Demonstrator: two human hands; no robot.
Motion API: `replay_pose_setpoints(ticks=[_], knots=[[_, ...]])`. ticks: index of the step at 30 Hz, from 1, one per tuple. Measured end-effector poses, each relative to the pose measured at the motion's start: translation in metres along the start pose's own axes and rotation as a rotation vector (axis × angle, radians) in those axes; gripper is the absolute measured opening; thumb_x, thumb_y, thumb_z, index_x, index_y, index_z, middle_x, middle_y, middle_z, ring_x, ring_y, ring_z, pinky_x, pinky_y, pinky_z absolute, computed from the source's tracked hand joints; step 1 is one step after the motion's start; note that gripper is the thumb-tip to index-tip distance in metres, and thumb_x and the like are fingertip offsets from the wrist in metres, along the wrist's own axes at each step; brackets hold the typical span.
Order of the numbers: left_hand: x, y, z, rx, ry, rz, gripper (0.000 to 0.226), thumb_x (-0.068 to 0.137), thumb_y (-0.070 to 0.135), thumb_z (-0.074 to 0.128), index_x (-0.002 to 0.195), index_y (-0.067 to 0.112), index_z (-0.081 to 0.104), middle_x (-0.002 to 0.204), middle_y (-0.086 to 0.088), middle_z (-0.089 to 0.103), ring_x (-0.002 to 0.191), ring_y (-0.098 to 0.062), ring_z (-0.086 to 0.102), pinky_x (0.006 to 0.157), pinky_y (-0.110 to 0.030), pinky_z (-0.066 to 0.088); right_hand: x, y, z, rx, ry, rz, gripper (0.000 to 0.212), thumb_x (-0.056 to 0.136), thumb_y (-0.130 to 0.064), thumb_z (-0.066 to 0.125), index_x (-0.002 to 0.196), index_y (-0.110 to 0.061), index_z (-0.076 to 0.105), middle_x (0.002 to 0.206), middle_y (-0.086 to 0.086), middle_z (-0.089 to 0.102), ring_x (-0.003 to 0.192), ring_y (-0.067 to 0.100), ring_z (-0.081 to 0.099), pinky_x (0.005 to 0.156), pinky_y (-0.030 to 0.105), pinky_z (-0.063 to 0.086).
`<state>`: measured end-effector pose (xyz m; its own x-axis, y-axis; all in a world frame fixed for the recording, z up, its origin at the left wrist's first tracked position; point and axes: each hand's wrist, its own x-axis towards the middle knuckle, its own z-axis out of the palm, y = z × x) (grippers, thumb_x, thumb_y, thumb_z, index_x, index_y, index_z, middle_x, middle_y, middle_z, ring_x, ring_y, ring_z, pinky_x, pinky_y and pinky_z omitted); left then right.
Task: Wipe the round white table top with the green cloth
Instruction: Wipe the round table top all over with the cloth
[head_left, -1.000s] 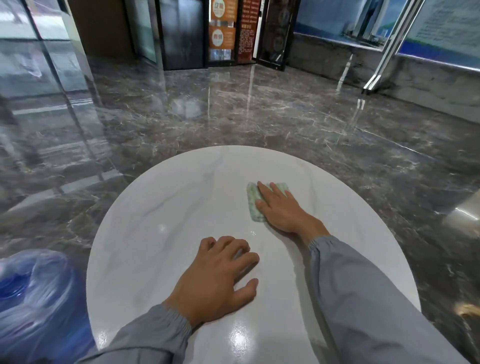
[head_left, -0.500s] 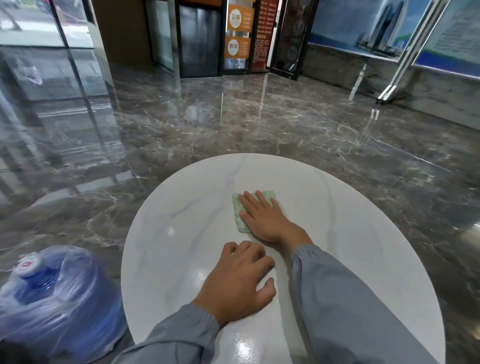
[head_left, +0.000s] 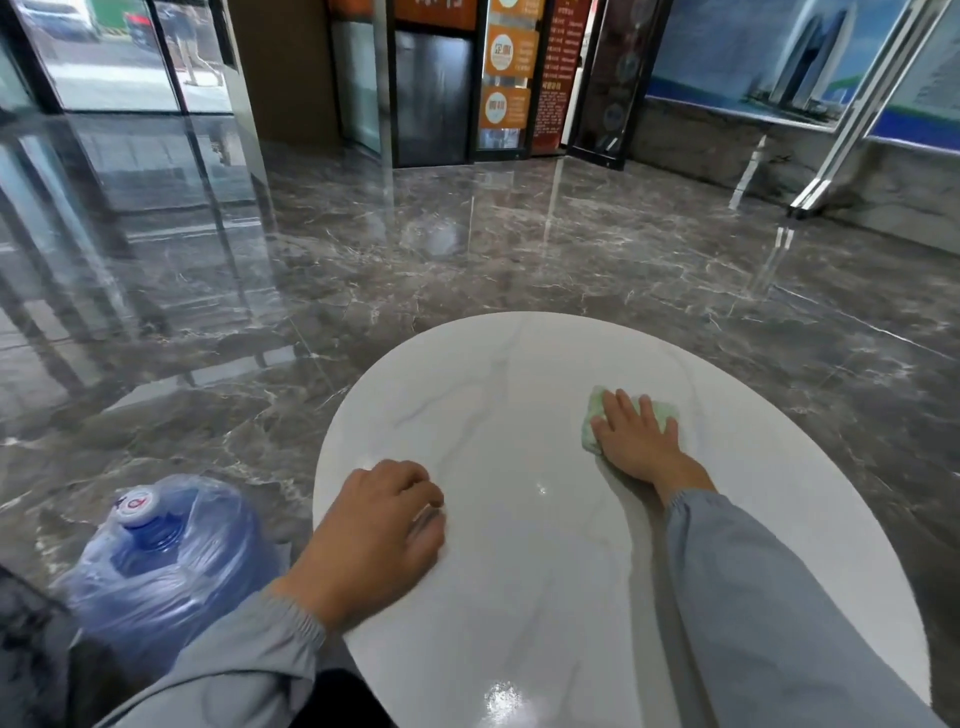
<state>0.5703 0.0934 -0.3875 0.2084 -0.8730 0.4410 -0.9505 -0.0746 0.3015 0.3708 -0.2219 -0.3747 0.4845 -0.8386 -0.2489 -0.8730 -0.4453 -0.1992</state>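
The round white marble-look table top (head_left: 498, 395) fills the lower middle of the head view. A folded green cloth (head_left: 597, 415) lies flat on its far right part. My right hand (head_left: 636, 436) presses on the cloth with straight fingers and covers most of it. My left hand (head_left: 376, 530) rests on the table near its left edge with fingers loosely curled and holds nothing.
A blue water jug (head_left: 150, 561) wrapped in clear plastic stands on the floor just left of the table. Glossy dark marble floor (head_left: 467, 249) surrounds the table. Doors and orange signs (head_left: 506, 78) stand at the back, a slanted metal post (head_left: 852, 114) at the right.
My right hand has slid the cloth to the right across the table. My left hand now sits closer to the left edge. The view has shifted, showing more floor and the jug.
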Motion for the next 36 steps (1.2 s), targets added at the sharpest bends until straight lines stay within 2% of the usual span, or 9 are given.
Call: replay_pose_setpoints(ticks=[7, 10, 13, 17, 19, 23, 28, 30, 36], knots=[[-0.017, -0.009, 0.008, -0.108, 0.095, -0.135, 0.009, 0.091, 0.037, 0.064, 0.094, 0.031, 0.07, 0.1, 0.017, 0.061, 0.101, -0.009, 0.058, 0.088, -0.033, 0.042, -0.025, -0.159, 0.044, -0.099, -0.042, -0.45, 0.061, 0.109, -0.047, 0.015, 0.166, -0.033, -0.002, 0.173, -0.011, -0.011, 0.159, 0.022, -0.016, 0.124, 0.056, -0.011], [-0.018, -0.01, 0.008, -0.146, 0.115, -0.153, 0.006, 0.091, 0.034, 0.064, 0.091, 0.031, 0.07, 0.098, 0.018, 0.062, 0.101, -0.007, 0.058, 0.09, -0.035, 0.044, -0.035, -0.179, 0.054, -0.134, -0.058, -0.596, 0.06, 0.109, -0.051, 0.016, 0.165, -0.037, -0.001, 0.173, -0.014, -0.01, 0.158, 0.016, -0.016, 0.125, 0.051, -0.011], [-0.017, -0.009, 0.007, -0.162, 0.113, -0.169, 0.007, 0.091, 0.035, 0.063, 0.09, 0.032, 0.069, 0.099, 0.02, 0.062, 0.102, -0.005, 0.057, 0.091, -0.03, 0.042, -0.008, -0.162, 0.038, -0.106, -0.073, -0.587, 0.059, 0.11, -0.052, 0.018, 0.165, -0.039, 0.002, 0.173, -0.015, -0.005, 0.159, 0.013, -0.011, 0.126, 0.048, -0.006], [-0.017, -0.01, 0.007, -0.166, 0.09, -0.19, 0.008, 0.092, 0.039, 0.061, 0.091, 0.033, 0.068, 0.1, 0.02, 0.06, 0.102, -0.004, 0.055, 0.092, -0.028, 0.039, 0.031, -0.135, 0.021, -0.085, -0.025, -0.3, 0.059, 0.11, -0.049, 0.014, 0.166, -0.035, 0.001, 0.173, -0.011, -0.008, 0.159, 0.018, -0.011, 0.126, 0.05, -0.008], [-0.016, -0.01, 0.008, -0.167, 0.092, -0.193, 0.008, 0.091, 0.038, 0.061, 0.09, 0.033, 0.067, 0.099, 0.019, 0.06, 0.101, -0.005, 0.056, 0.091, -0.029, 0.04, 0.034, -0.149, 0.024, -0.084, -0.048, -0.265, 0.061, 0.109, -0.05, 0.012, 0.166, -0.034, -0.002, 0.173, -0.011, -0.012, 0.159, 0.02, -0.016, 0.125, 0.053, -0.012], [-0.015, -0.011, 0.009, -0.162, 0.102, -0.188, 0.007, 0.091, 0.036, 0.063, 0.089, 0.032, 0.067, 0.095, 0.018, 0.059, 0.098, -0.008, 0.055, 0.088, -0.031, 0.04, -0.005, -0.203, 0.05, -0.147, -0.047, -0.54, 0.061, 0.109, -0.051, 0.013, 0.165, -0.035, -0.004, 0.173, -0.011, -0.013, 0.159, 0.02, -0.016, 0.125, 0.055, -0.011], [-0.019, -0.012, 0.011, -0.182, 0.167, -0.154, 0.009, 0.09, 0.03, 0.064, 0.083, 0.027, 0.069, 0.086, 0.015, 0.057, 0.086, -0.009, 0.054, 0.082, -0.033, 0.041, -0.043, -0.205, 0.065, -0.181, -0.074, -0.809, 0.058, 0.11, -0.053, 0.017, 0.164, -0.042, -0.001, 0.172, -0.017, -0.008, 0.157, 0.01, -0.016, 0.124, 0.045, -0.013], [-0.018, -0.012, 0.01, -0.19, 0.178, -0.147, 0.01, 0.09, 0.029, 0.064, 0.082, 0.027, 0.07, 0.086, 0.015, 0.059, 0.086, -0.009, 0.057, 0.082, -0.032, 0.041, -0.025, -0.191, 0.054, -0.16, -0.075, -0.768, 0.059, 0.109, -0.056, 0.019, 0.163, -0.044, 0.001, 0.172, -0.019, -0.006, 0.157, 0.008, -0.014, 0.125, 0.043, -0.01], [-0.017, -0.011, 0.007, -0.203, 0.141, -0.184, 0.007, 0.089, 0.032, 0.067, 0.084, 0.031, 0.069, 0.089, 0.018, 0.058, 0.088, -0.005, 0.055, 0.085, -0.027, 0.038, 0.048, -0.167, 0.027, -0.133, -0.023, -0.36, 0.062, 0.108, -0.056, 0.016, 0.165, -0.038, 0.001, 0.173, -0.012, -0.008, 0.159, 0.018, -0.011, 0.126, 0.051, -0.007]])
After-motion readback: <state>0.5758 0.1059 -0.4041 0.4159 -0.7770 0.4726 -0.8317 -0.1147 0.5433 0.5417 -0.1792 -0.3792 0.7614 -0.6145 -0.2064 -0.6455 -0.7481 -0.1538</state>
